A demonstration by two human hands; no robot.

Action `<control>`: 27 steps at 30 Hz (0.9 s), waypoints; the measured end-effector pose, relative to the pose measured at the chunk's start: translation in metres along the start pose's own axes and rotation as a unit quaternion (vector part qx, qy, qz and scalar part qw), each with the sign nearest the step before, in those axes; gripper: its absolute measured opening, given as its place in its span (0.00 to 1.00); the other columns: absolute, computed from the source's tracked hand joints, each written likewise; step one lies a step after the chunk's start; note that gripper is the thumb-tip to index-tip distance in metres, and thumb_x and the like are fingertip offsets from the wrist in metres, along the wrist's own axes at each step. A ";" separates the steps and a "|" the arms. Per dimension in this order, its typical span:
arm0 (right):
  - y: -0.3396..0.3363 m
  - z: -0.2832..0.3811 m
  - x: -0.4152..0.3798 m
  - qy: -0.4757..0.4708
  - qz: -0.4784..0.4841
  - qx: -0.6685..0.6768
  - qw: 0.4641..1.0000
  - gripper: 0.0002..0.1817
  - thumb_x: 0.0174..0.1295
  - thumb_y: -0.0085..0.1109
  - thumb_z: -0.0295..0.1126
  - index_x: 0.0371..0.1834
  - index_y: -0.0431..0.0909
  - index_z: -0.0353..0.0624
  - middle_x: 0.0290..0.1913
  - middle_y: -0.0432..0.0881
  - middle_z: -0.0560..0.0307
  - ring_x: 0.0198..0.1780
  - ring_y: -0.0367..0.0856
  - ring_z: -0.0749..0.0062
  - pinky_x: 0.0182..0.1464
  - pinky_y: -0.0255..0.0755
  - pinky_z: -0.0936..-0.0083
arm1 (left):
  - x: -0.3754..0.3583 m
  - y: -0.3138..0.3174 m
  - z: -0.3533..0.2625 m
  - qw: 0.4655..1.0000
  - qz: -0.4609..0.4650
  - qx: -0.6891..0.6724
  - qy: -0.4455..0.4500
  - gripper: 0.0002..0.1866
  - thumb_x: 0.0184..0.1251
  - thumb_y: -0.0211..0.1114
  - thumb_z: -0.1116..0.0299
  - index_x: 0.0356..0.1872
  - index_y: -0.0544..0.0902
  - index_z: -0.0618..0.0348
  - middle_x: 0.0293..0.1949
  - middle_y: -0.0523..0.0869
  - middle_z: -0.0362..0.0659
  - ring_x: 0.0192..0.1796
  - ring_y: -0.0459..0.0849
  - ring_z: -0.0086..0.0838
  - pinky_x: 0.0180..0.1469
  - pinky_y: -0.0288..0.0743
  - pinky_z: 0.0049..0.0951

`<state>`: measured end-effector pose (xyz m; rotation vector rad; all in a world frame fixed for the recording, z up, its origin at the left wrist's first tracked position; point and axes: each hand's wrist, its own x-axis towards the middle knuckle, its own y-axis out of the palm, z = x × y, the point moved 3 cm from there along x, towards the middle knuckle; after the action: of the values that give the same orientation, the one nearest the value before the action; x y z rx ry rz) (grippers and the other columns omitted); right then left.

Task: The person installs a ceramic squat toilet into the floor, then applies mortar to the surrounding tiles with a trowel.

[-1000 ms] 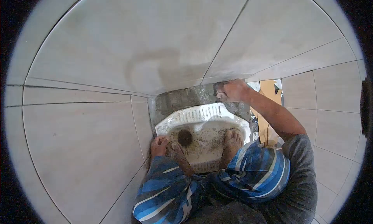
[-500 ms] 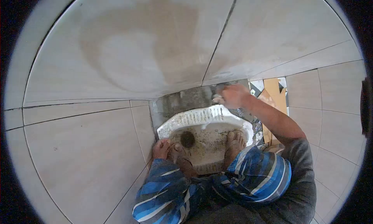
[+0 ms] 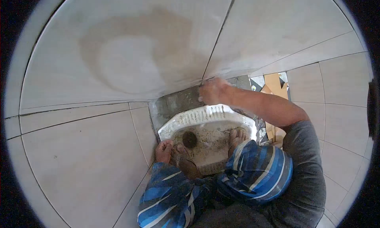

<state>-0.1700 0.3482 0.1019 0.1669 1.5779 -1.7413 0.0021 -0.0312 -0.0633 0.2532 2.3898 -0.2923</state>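
A white squat toilet pan (image 3: 186, 119), stained brown inside, lies below me with its ribbed front rim towards the wall. My right hand (image 3: 213, 90) is closed above the grey cement strip (image 3: 174, 102) between the pan and the wall. Its fingers are slightly blurred, and whatever they hold is hidden. My left hand (image 3: 163, 151) rests at the pan's left edge beside my foot, fingers curled; I cannot make out anything in it. Both bare feet (image 3: 237, 138) are in the pan, near the dark round drain hole (image 3: 189, 140).
Large pale tiles cover the front wall (image 3: 118, 62) and side walls, close around me. A damp brownish patch (image 3: 166, 30) marks the front wall. On the right floor lie a piece of cardboard (image 3: 273, 83) and black-and-white scraps (image 3: 257, 83).
My right hand has moved left along the cement strip, and the forearm now reaches further across. The left hand stays at the pan's edge. The view has shifted slightly.
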 end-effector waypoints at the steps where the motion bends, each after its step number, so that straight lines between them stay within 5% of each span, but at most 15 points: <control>1: 0.003 -0.008 -0.007 -0.014 -0.023 -0.034 0.999 0.22 0.72 0.53 0.49 0.42 0.86 0.39 0.44 0.90 0.46 0.51 0.88 0.49 0.53 0.81 0.52 | -0.001 0.001 -0.003 1.000 -0.011 0.028 0.008 0.16 0.69 0.70 0.59 0.49 0.85 0.61 0.44 0.87 0.38 0.47 0.81 0.25 0.53 0.75 0.29; 5: 0.013 -0.044 -0.029 0.061 0.028 -0.021 0.998 0.24 0.70 0.53 0.52 0.40 0.85 0.41 0.40 0.89 0.46 0.48 0.88 0.47 0.53 0.81 0.52 | -0.007 0.009 -0.017 0.999 -0.007 -0.033 -0.011 0.17 0.70 0.68 0.58 0.48 0.85 0.63 0.43 0.87 0.40 0.46 0.82 0.27 0.55 0.75 0.31; 10: 0.032 -0.082 -0.055 0.066 -0.044 -0.029 0.996 0.24 0.67 0.54 0.55 0.39 0.84 0.44 0.34 0.87 0.43 0.43 0.88 0.46 0.49 0.81 0.51 | 0.002 0.001 -0.001 1.000 -0.010 0.021 0.017 0.18 0.70 0.70 0.56 0.49 0.85 0.62 0.43 0.87 0.40 0.46 0.82 0.27 0.55 0.75 0.30; 13: 0.033 -0.102 -0.072 0.150 0.028 -0.033 0.988 0.27 0.67 0.55 0.58 0.40 0.88 0.42 0.41 0.88 0.41 0.49 0.87 0.47 0.55 0.79 0.51 | 0.005 0.000 0.008 1.000 -0.014 0.003 0.011 0.18 0.70 0.69 0.55 0.49 0.85 0.61 0.42 0.87 0.40 0.45 0.82 0.27 0.54 0.75 0.30; 18: 0.059 -0.161 -0.130 0.181 -0.017 -0.019 0.983 0.28 0.67 0.55 0.59 0.36 0.88 0.42 0.39 0.88 0.42 0.47 0.87 0.48 0.53 0.79 0.51 | -0.010 0.004 -0.028 0.999 0.003 -0.012 -0.040 0.17 0.71 0.69 0.56 0.50 0.85 0.60 0.44 0.86 0.39 0.47 0.81 0.26 0.53 0.75 0.31; 22: 0.045 -0.141 -0.150 0.205 -0.004 0.012 0.979 0.28 0.69 0.53 0.59 0.37 0.87 0.43 0.39 0.87 0.40 0.47 0.87 0.47 0.52 0.79 0.51 | -0.008 0.001 -0.016 0.999 0.005 -0.018 -0.050 0.16 0.72 0.70 0.58 0.50 0.84 0.59 0.43 0.86 0.37 0.46 0.81 0.22 0.50 0.75 0.26; 23: 0.051 -0.132 -0.143 0.167 -0.066 0.015 0.984 0.29 0.68 0.50 0.64 0.50 0.85 0.51 0.39 0.87 0.41 0.45 0.87 0.45 0.51 0.79 0.51 | -0.005 0.001 -0.014 1.000 -0.003 -0.002 -0.024 0.15 0.72 0.70 0.59 0.49 0.84 0.59 0.43 0.86 0.37 0.45 0.80 0.21 0.48 0.74 0.24; 25: 0.038 -0.098 -0.118 0.171 0.039 0.056 0.983 0.30 0.69 0.49 0.64 0.50 0.85 0.51 0.40 0.88 0.42 0.47 0.87 0.47 0.53 0.79 0.51 | 0.002 0.001 0.004 0.998 -0.002 -0.063 -0.024 0.14 0.72 0.70 0.60 0.49 0.84 0.59 0.41 0.85 0.36 0.43 0.80 0.20 0.47 0.74 0.24; 27: 0.061 -0.073 -0.076 0.163 0.034 0.033 0.985 0.30 0.70 0.48 0.63 0.50 0.85 0.49 0.41 0.88 0.42 0.49 0.87 0.49 0.53 0.79 0.51 | 0.003 -0.004 0.014 0.992 0.003 -0.123 -0.022 0.13 0.72 0.70 0.60 0.48 0.84 0.58 0.40 0.84 0.35 0.42 0.79 0.20 0.45 0.73 0.23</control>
<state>-0.1078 0.4505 0.0799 0.5566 1.7217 -1.7803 0.0077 -0.0391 -0.0747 0.1381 2.3529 0.0014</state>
